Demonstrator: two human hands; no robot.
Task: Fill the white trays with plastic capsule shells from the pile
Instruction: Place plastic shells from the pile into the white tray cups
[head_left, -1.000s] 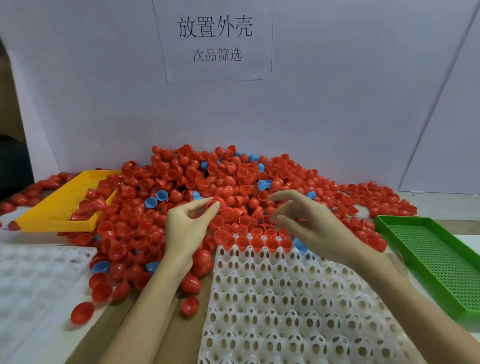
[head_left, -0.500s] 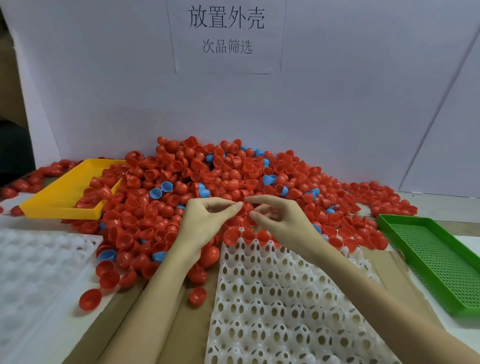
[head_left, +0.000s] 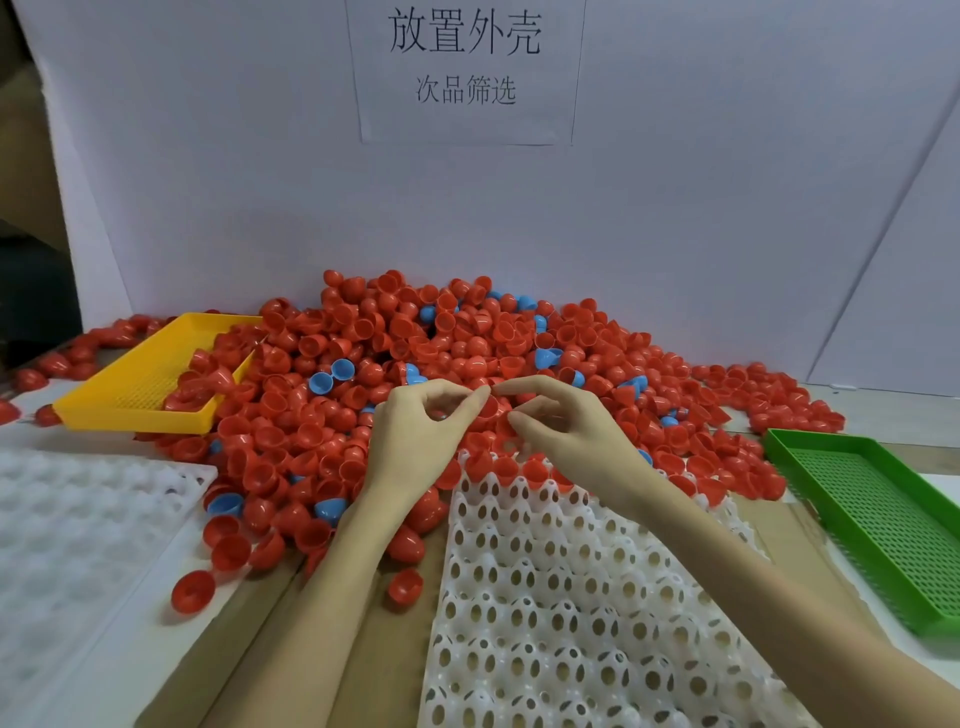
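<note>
My left hand (head_left: 415, 441) and right hand (head_left: 566, 431) meet fingertip to fingertip at the near foot of the pile (head_left: 467, 353), fingers curled and pinching at red shells (head_left: 493, 415); exactly what each holds I cannot tell. The white tray (head_left: 571, 597) lies mid-worktop, only its far row filled. My worry: a loose pinch drops a shell, or my wrists nudge seated ones out of their pockets.

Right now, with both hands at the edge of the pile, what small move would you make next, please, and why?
Probably lower the right hand and seat a red shell in the white tray: only its far row holds shells, and the sockets nearer the person look empty.
</note>
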